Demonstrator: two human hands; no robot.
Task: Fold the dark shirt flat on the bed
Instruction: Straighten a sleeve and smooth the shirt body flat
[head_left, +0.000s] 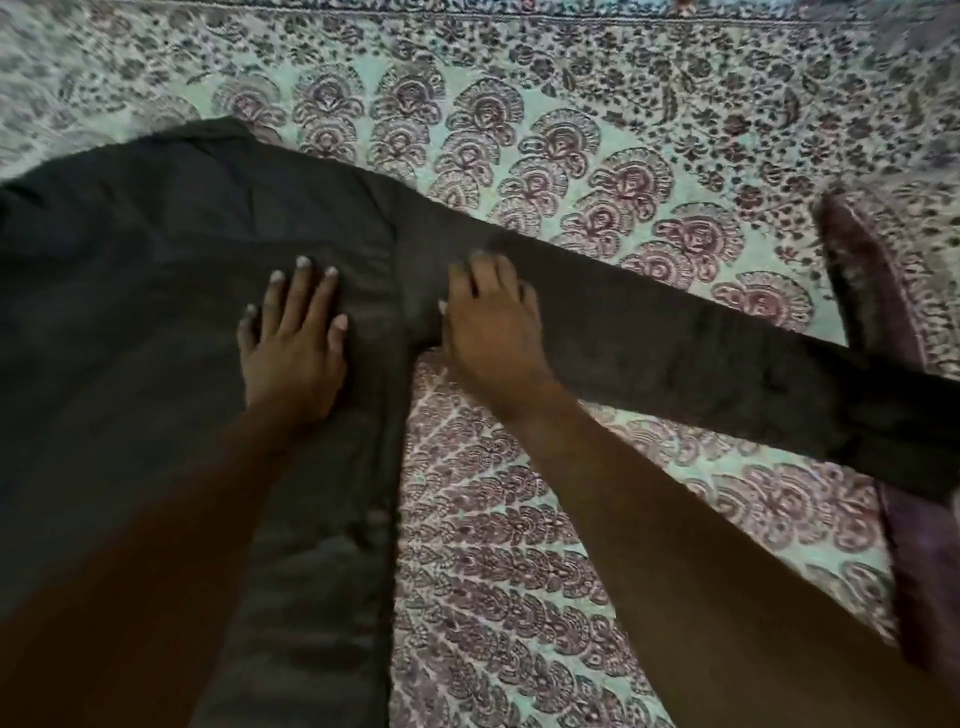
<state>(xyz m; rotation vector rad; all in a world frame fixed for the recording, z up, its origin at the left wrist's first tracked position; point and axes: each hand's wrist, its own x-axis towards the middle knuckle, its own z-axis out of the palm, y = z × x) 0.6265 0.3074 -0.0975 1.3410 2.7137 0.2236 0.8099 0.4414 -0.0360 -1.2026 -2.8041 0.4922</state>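
The dark shirt (156, 291) lies spread on the bed, its body filling the left side of the head view. One long sleeve (675, 353) stretches out to the right, its cuff near the right edge. My left hand (293, 343) rests flat on the shirt's body, fingers apart, palm down. My right hand (493, 322) lies palm down at the armpit, where the sleeve meets the body, its fingers pressing the cloth. Neither hand holds a fold of fabric that I can see.
The bed is covered by a pale green bedspread (545, 545) with a purple floral print. A dark purple cloth (872, 291) lies at the right, partly under the sleeve's end.
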